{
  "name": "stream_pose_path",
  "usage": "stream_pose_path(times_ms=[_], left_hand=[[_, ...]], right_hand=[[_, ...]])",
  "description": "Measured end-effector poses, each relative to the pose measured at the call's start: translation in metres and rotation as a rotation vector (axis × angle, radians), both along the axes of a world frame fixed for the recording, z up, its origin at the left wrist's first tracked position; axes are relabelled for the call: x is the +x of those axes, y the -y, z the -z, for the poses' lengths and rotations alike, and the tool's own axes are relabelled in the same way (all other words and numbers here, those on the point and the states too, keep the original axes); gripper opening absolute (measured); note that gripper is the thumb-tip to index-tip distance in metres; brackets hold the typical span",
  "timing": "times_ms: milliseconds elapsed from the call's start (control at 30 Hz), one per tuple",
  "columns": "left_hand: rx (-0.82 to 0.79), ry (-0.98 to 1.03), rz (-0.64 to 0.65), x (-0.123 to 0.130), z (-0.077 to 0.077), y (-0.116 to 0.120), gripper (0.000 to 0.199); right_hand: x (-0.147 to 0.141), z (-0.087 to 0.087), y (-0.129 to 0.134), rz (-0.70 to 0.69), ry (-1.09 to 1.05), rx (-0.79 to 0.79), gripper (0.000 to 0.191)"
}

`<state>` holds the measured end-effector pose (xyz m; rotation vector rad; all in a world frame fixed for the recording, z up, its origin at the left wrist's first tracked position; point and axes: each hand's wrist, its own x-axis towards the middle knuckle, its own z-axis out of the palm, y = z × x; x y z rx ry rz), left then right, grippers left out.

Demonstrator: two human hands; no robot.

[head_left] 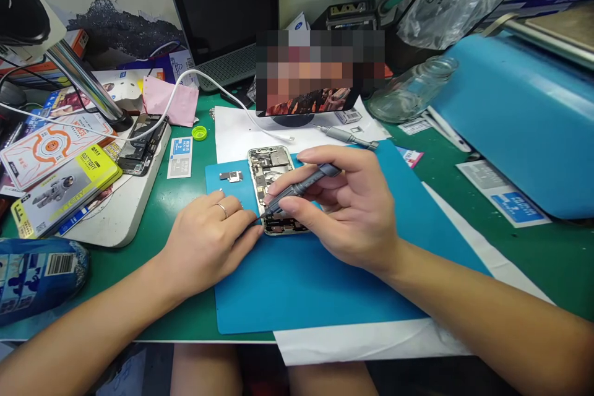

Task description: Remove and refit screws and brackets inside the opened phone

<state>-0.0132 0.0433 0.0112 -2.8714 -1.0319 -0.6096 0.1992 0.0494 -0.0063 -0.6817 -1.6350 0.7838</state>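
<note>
An opened smartphone [273, 164] lies on a blue mat [325, 297], its inner boards and parts exposed. My right hand [357, 210] grips a dark grey precision screwdriver [299, 188], which slants down to the left across the phone. The thin tip ends near the phone's lower left edge, close to my left fingertips. My left hand [208, 241], with a ring on one finger, is closed beside that edge. Whatever its thumb and forefinger pinch, if anything, is hidden. A small metal bracket piece [231, 177] rests on the mat left of the phone.
A second screwdriver [348, 136] and a white cable [208, 79] lie behind the phone, before a propped screen [315, 102]. Boxes [67, 189] and another opened phone [146, 142] crowd the left. A glass jar [413, 90] and a blue case [510, 117] stand right.
</note>
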Motion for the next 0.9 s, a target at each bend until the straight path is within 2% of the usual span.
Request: stream_pose_path(times_ms=[500, 900], left_hand=[[-0.007, -0.005, -0.022, -0.0014, 0.0014, 0.0001, 0.022], [-0.013, 0.013, -0.025, -0.0012, 0.0027, 0.0005, 0.024]], right_hand=[[0.0007, -0.0023, -0.0001, 0.064, 0.025, 0.056, 0.051], [0.0025, -0.0025, -0.0017, 0.065, -0.003, 0.060, 0.051]])
